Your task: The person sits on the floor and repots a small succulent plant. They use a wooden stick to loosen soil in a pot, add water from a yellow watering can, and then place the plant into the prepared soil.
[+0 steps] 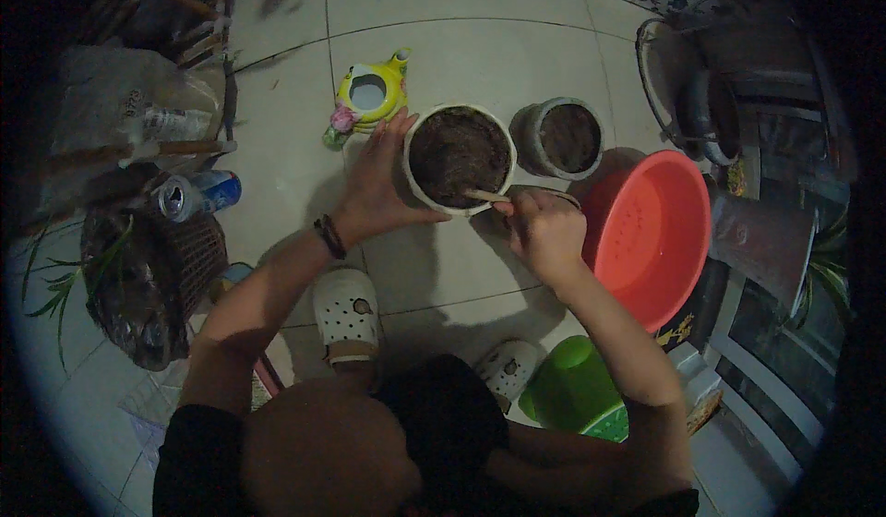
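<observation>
My left hand [382,183] is spread around the left side of a round white pot [511,126], fingers and thumb against its outer wall. Dark soil [457,153] fills the pot almost to the rim. In my right hand [550,233] is a thin wooden stick [488,196], its tip on the soil near the front rim. A smaller grey pot [529,136], also full of dark soil, stands just to the right. Behind my left fingers sits a yellow teapot-shaped ceramic pot [387,91] with a pink flower on it.
A red plastic basin [644,240] leans at the right, beyond my right forearm. Near my shoe lies a green plastic container [574,385]. On the left are a drink can [201,195] and a basket [201,254] lined with dark plastic. Pale tiles [464,53] cover the floor.
</observation>
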`<state>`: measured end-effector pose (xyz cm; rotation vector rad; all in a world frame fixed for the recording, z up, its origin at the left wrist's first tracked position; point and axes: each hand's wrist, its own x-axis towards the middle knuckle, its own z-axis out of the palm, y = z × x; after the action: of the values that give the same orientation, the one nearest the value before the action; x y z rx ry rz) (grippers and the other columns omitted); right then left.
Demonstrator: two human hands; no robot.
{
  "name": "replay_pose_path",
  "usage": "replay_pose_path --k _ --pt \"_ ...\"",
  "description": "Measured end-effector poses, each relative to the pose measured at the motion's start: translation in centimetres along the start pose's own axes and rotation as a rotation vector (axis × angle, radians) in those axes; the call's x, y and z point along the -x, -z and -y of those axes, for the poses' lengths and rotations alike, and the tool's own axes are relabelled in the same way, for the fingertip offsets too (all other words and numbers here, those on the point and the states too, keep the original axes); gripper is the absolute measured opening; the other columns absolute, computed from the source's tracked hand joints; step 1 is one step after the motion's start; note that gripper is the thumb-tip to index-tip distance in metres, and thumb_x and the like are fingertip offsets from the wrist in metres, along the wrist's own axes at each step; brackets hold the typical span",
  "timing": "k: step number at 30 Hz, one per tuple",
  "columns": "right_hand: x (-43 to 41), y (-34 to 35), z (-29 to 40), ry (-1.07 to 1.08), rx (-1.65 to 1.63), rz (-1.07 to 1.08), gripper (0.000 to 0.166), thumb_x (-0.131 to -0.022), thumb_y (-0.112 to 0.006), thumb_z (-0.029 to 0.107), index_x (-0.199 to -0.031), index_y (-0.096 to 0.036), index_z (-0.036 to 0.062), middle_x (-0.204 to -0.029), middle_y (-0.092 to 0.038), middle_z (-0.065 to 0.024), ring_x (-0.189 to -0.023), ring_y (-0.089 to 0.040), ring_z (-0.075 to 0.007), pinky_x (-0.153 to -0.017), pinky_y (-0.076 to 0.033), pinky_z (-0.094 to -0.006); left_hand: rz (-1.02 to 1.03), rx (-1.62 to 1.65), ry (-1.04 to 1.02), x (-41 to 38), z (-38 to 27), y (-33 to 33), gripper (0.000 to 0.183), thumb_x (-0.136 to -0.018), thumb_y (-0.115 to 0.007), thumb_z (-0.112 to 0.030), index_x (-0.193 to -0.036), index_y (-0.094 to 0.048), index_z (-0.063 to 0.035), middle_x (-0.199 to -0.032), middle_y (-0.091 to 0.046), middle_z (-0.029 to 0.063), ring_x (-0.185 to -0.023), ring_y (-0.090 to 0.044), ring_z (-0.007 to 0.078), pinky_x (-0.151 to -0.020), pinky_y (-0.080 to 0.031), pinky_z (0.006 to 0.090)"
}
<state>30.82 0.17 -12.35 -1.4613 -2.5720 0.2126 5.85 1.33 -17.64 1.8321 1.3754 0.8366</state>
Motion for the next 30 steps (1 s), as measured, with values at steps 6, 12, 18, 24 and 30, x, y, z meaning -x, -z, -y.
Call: replay_pose_path --k 6,12,18,24,30 --pt "-1.3 2.1 -0.3 -0.275 -0.149 0.226 0.022 -0.084 -0.064 0.031 -0.08 -0.07 0.0093 -0.06 -0.06 -0.0143 -0.06 -0.062 -0.0332 -0.054 -0.049 -0.0422 -0.015 -0.083 -0.027 0.2 -0.2 0.0 0.12 -0.049 -0.088 -0.046 -0.139 -0.024 -0.0003 -0.14 -0.035 0.0189 -0.132 -0.033 0.0365 -0.112 -0.024 0.0458" --pt "-3.2 2.9 -1.9 -0.398 -0.15 0.291 0.028 -0.086 -0.061 0.036 -0.087 -0.073 0.01 -0.061 -0.062 -0.0168 -0.063 -0.064 -0.0352 -0.058 -0.051 -0.0443 0.008 -0.058 -0.028 0.1 -0.2 0.2 0.123 -0.049 -0.088 -0.048 -0.141 -0.021 0.0005 -0.14 -0.036 0.0191 -0.133 -0.033 0.0362 -0.113 -0.022 0.0459" --pt "-4.2 4.4 -1.2 -0.409 -0.086 0.364 0.029 -0.086 -0.062 0.036 -0.088 -0.074 0.0105 -0.063 -0.063 -0.0171 -0.065 -0.064 -0.0356 -0.06 -0.051 -0.0444 0.029 -0.052 -0.02 0.2 0.4 0.0 0.124 -0.05 -0.087 -0.049 -0.141 -0.02 0.0012 -0.138 -0.039 0.0196 -0.132 -0.033 0.0367 -0.114 -0.02 0.0458" --pt "-3.9 6.9 0.1 -0.306 -0.063 0.329 0.032 -0.087 -0.063 0.032 -0.072 -0.067 0.0046 -0.059 -0.06 -0.016 -0.06 -0.061 -0.0356 -0.057 -0.047 -0.046 -0.009 -0.053 -0.037 0.4 0.6 -0.2 0.124 -0.05 -0.087 -0.048 -0.141 -0.019 0.0002 -0.139 -0.038 0.0196 -0.133 -0.033 0.0366 -0.114 -0.018 0.0454" --pt "-4.0 3.2 -1.9 -0.313 0.011 0.198 0.033 -0.085 -0.063 0.035 -0.071 -0.067 0.0045 -0.06 -0.061 -0.0177 -0.06 -0.064 -0.036 -0.055 -0.051 -0.0467 0.024 0.008 -0.027 0.0 0.1 0.0 0.123 -0.05 -0.087 -0.049 -0.141 -0.019 -0.0004 -0.141 -0.035 0.0187 -0.134 -0.03 0.0369 -0.114 -0.019 0.0454"
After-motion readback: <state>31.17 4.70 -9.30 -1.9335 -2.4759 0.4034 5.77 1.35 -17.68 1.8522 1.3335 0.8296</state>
